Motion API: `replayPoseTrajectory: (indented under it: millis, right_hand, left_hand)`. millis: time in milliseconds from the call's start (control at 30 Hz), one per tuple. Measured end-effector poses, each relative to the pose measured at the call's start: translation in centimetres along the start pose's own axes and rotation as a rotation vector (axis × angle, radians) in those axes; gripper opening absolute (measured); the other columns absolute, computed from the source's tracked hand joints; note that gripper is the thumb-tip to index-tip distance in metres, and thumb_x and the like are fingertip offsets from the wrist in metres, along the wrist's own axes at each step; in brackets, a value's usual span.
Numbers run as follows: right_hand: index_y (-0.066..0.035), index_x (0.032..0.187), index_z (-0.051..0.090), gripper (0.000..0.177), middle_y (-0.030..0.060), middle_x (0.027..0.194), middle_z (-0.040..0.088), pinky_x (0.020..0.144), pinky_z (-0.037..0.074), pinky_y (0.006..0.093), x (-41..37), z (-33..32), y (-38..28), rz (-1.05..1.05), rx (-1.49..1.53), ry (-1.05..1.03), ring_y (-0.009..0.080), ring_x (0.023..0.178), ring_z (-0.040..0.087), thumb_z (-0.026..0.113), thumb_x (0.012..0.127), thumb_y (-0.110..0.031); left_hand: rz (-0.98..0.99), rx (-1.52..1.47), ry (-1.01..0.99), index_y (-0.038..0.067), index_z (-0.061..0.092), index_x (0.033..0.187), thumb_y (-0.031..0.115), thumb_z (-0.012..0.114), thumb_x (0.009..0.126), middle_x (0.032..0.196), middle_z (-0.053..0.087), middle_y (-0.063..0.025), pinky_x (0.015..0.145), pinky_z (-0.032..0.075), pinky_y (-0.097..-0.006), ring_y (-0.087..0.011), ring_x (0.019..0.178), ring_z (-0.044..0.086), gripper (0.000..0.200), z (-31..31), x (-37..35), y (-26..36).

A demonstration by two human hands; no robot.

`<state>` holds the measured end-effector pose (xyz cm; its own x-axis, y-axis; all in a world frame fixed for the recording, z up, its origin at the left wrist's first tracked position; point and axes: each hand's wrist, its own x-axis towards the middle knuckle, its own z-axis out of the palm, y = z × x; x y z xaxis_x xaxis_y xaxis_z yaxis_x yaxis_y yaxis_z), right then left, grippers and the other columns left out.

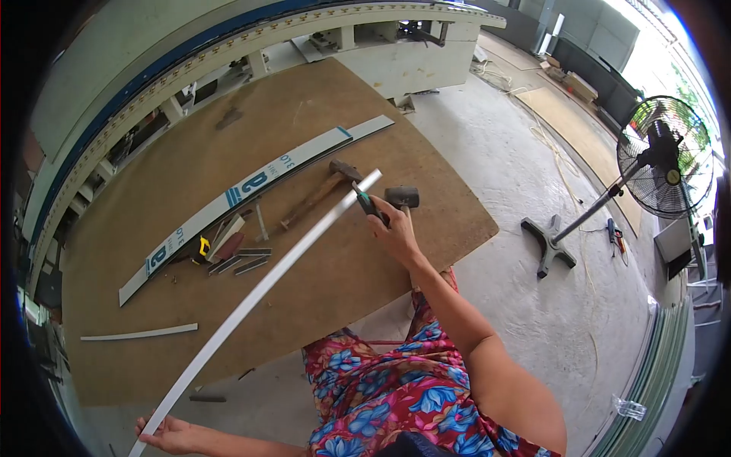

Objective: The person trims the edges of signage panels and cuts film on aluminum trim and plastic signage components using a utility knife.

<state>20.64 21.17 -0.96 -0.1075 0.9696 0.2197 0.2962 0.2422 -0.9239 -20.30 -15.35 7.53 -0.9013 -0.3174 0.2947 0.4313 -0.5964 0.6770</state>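
Note:
A long white strip (pixel 255 297) slants across the board from lower left to upper right. Near its lower end, my left hand (pixel 169 436) has its fingers closed around it. My right hand (pixel 394 232) grips a utility knife (pixel 371 206) with a dark and teal handle, its tip at the strip's upper end. Just behind that hand lies a black-headed mallet (pixel 400 196), its handle mostly hidden. A wooden-handled hammer (pixel 314 199) rests left of the strip's upper part.
On the brown board (pixel 343 282) lie a long panel strip (pixel 285 164) with blue lettering, a yellow tape measure (pixel 203 248), several short metal pieces (pixel 248 263) and a short white strip (pixel 141 333). A large machine (pixel 304 27) stands behind; a pedestal fan (pixel 664 156) is at right.

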Motion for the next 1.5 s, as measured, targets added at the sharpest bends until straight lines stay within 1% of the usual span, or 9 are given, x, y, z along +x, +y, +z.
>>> replayPoseTrajectory:
  millis: [133, 333, 467, 567, 700, 800, 900, 1100, 1500]
  right_hand:
    - [-0.002, 0.128, 0.052, 0.046, 0.0189, 0.100, 0.066, 0.079, 0.048, 0.0310, -0.7, -0.6, -0.9, -0.067, 0.038, 0.017, 0.0208, 0.087, 0.064, 0.062, 0.086, -0.013]
    - [-0.004, 0.129, 0.052, 0.045, 0.0115, 0.090, 0.066, 0.069, 0.047, 0.0275, -2.5, -1.6, -3.7, -0.045, 0.120, 0.001, 0.0136, 0.072, 0.057, 0.061, 0.086, -0.011]
    - [-0.003, 0.129, 0.051, 0.048, 0.0126, 0.096, 0.064, 0.073, 0.047, 0.0266, -4.0, -1.2, -4.7, -0.119, 0.131, -0.099, 0.0148, 0.080, 0.057, 0.063, 0.083, -0.007]
    - [-0.002, 0.128, 0.052, 0.048, 0.0153, 0.106, 0.064, 0.077, 0.048, 0.0282, -5.7, -0.5, -7.4, -0.182, 0.184, -0.211, 0.0173, 0.088, 0.061, 0.064, 0.082, -0.006]
    - [-0.007, 0.131, 0.050, 0.053, 0.0182, 0.106, 0.062, 0.077, 0.050, 0.0354, -7.6, 1.5, -11.2, -0.426, 0.221, -0.315, 0.0306, 0.089, 0.064, 0.063, 0.080, -0.005]
    - [-0.012, 0.135, 0.047, 0.058, 0.0171, 0.097, 0.060, 0.071, 0.050, 0.0401, -8.9, 2.0, -14.5, -0.453, 0.183, -0.492, 0.0356, 0.080, 0.062, 0.063, 0.080, -0.005]
    - [-0.015, 0.137, 0.046, 0.060, 0.0151, 0.086, 0.053, 0.063, 0.048, 0.0449, -9.6, 3.3, -15.6, -0.505, 0.159, -0.603, 0.0356, 0.069, 0.056, 0.063, 0.080, -0.006]
    - [-0.013, 0.134, 0.049, 0.058, 0.0193, 0.093, 0.059, 0.071, 0.049, 0.0463, -8.0, 5.5, -12.3, -0.527, 0.121, -0.502, 0.0404, 0.079, 0.061, 0.063, 0.079, -0.008]
    - [-0.004, 0.123, 0.057, 0.045, 0.0222, 0.113, 0.062, 0.087, 0.049, 0.0380, 2.6, 2.5, 0.0, 0.018, -0.057, -0.240, 0.0352, 0.104, 0.062, 0.061, 0.079, -0.010]
  left_hand:
    - [0.045, -0.024, -0.134, 0.003, 0.048, 0.117, 0.035, 0.046, 0.098, 0.109, 0.059, -0.0078, 0.080, 0.048, -0.0342, -0.0185, 0.095, 0.056, 0.037, 1.2, -0.7, 0.0]
    - [-0.118, -0.139, -0.411, 0.005, 0.043, 0.126, 0.036, 0.044, 0.099, 0.109, 0.059, -0.0104, 0.087, 0.045, -0.0327, -0.0185, 0.094, 0.058, 0.041, 6.0, -7.1, -0.5]
    - [-0.220, -0.140, -0.573, 0.007, 0.042, 0.127, 0.037, 0.043, 0.100, 0.110, 0.060, -0.0121, 0.089, 0.045, -0.0313, -0.0194, 0.093, 0.060, 0.041, 8.2, -11.3, -0.1]
    - [-0.303, -0.182, -0.668, 0.006, 0.043, 0.127, 0.037, 0.044, 0.100, 0.112, 0.059, -0.0129, 0.074, 0.041, -0.0252, -0.0139, 0.077, 0.053, 0.041, 8.0, -12.0, -0.3]
    - [-0.309, -0.174, -0.746, 0.005, 0.046, 0.121, 0.038, 0.041, 0.100, 0.101, 0.055, -0.0108, 0.063, 0.033, -0.0238, -0.0101, 0.066, 0.040, 0.040, 8.9, -13.2, 0.8]
    - [-0.371, -0.227, -0.867, 0.004, 0.047, 0.112, 0.039, 0.037, 0.101, 0.091, 0.048, -0.0082, 0.061, 0.032, -0.0241, -0.0102, 0.065, 0.037, 0.038, 8.6, -12.9, 1.4]
    - [-0.320, -0.183, -0.778, 0.005, 0.044, 0.101, 0.041, 0.034, 0.101, 0.086, 0.045, -0.0085, 0.059, 0.030, -0.0231, -0.0108, 0.061, 0.034, 0.037, 8.5, -13.3, 2.3]
    - [-0.312, -0.140, -0.710, 0.006, 0.044, 0.098, 0.040, 0.035, 0.102, 0.085, 0.046, -0.0076, 0.058, 0.030, -0.0227, -0.0104, 0.060, 0.035, 0.035, 7.2, -11.9, 2.8]
    - [-0.350, -0.175, -0.774, 0.005, 0.049, 0.109, 0.037, 0.036, 0.102, 0.096, 0.051, -0.0078, 0.063, 0.034, -0.0241, -0.0107, 0.065, 0.040, 0.036, 3.7, -7.0, 1.7]
